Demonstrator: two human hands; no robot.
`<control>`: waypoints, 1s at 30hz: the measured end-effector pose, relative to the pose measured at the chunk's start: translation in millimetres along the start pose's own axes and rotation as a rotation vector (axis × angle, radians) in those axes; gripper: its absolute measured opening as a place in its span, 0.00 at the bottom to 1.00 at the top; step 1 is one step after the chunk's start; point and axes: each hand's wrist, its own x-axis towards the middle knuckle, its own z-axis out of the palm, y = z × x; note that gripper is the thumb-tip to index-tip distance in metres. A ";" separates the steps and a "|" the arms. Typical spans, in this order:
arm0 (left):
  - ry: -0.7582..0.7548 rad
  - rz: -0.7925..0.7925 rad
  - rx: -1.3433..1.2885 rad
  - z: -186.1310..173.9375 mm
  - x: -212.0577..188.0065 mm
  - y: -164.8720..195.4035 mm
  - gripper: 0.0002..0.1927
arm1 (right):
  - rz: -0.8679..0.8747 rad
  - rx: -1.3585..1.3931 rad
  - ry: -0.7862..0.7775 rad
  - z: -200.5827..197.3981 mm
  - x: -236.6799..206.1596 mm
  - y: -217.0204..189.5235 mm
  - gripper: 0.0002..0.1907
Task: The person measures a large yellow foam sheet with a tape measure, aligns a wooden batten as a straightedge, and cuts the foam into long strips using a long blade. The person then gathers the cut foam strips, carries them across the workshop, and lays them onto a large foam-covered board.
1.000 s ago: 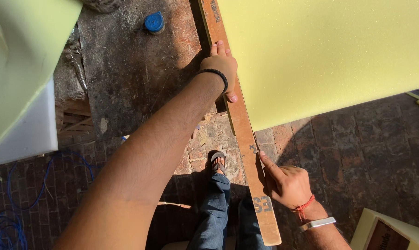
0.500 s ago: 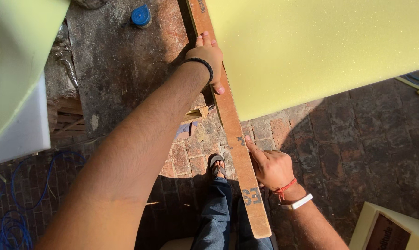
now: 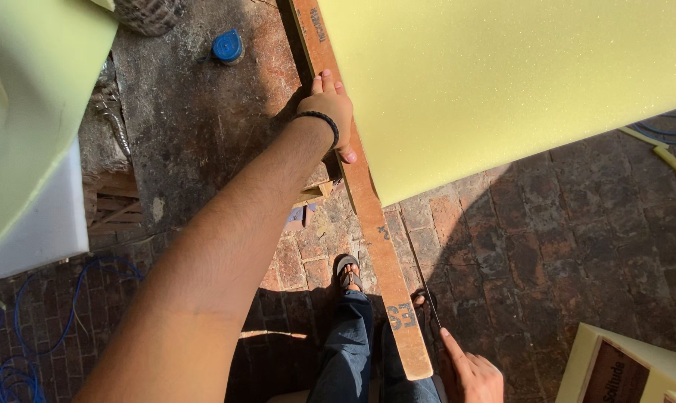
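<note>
Left hand (image 3: 329,112) flat on long wooden straightedge (image 3: 368,209), palm down, fingers spread along the board, thumb hooked over the edge nearest the foam; pressing, not wrapped around. Black band at the wrist. Right hand (image 3: 468,373) low in frame beside the board's near end, index finger pointing up along a thin dark line next to the board; grasp not clear, cannot tell if anything pinched. Straightedge runs diagonally from top centre down to bottom centre, lying along the left edge of big yellow foam sheet (image 3: 517,82), touching it.

Around: second foam block (image 3: 32,112) at left with white side face, blue round cap (image 3: 226,45) on dark stained floor near top, blue cable (image 3: 24,351) looped at lower left, brick paving (image 3: 547,254) under everything, sandalled foot (image 3: 347,272) and jeans leg just left of the board. Cream box with dark panel (image 3: 621,369) at lower right corner, cut off. Woven thing at top edge cropped, kind unclear. Right wrist out of frame. Board's far end cut off at top.
</note>
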 end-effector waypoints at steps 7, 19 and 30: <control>-0.022 -0.010 -0.007 -8.9 -7.3 0.5 0.79 | 0.436 -0.064 0.195 -55.2 -1.3 -18.0 0.20; 0.558 0.174 -0.470 57.2 -32.3 -44.5 0.60 | 0.577 0.944 -0.022 -84.4 201.9 -213.1 0.11; -0.222 -0.084 -1.846 146.3 -81.7 -4.7 0.34 | 0.617 1.079 0.062 -225.6 140.9 -207.9 0.10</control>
